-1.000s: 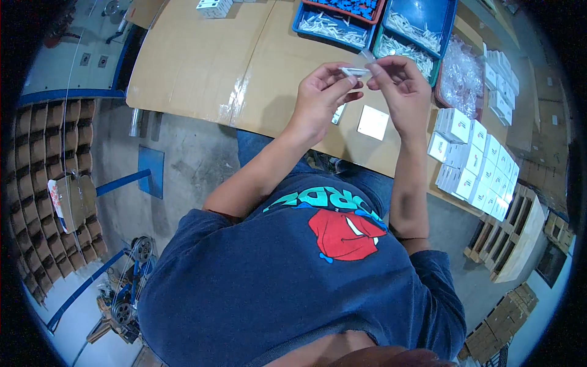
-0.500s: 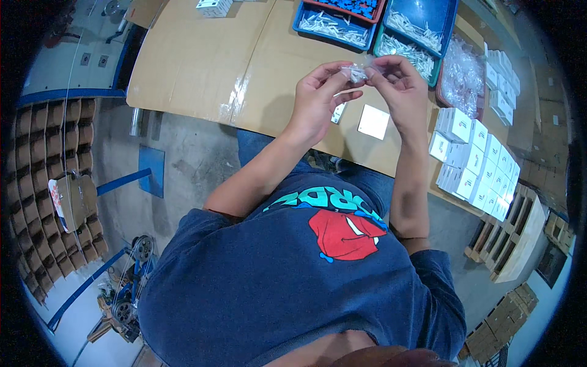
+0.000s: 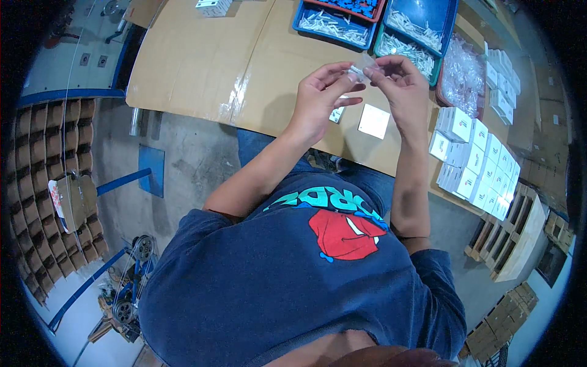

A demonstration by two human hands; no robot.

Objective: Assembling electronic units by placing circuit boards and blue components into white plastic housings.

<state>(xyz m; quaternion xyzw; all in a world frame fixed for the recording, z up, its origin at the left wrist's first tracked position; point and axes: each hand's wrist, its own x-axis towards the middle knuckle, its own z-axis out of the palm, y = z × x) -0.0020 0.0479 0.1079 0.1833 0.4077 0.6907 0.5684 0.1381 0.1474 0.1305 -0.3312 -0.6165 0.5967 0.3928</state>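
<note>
Left hand [image 3: 322, 98] and right hand [image 3: 400, 85] together pinch a small clear bag [image 3: 365, 63] between them.

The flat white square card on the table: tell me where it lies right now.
In the head view, the white square card lies flat on the cardboard-covered table, just below the right hand and left of the rows of small white boxes.

The table [image 3: 202, 67] is tan cardboard under glossy clear tape. At its far edge sit blue bins [image 3: 333, 21] of white parts and a green bin [image 3: 406, 49]. White boxes [image 3: 474, 162] with red and blue marks line its right edge. A plain white card [image 3: 373, 121] lies near the front edge.
</note>
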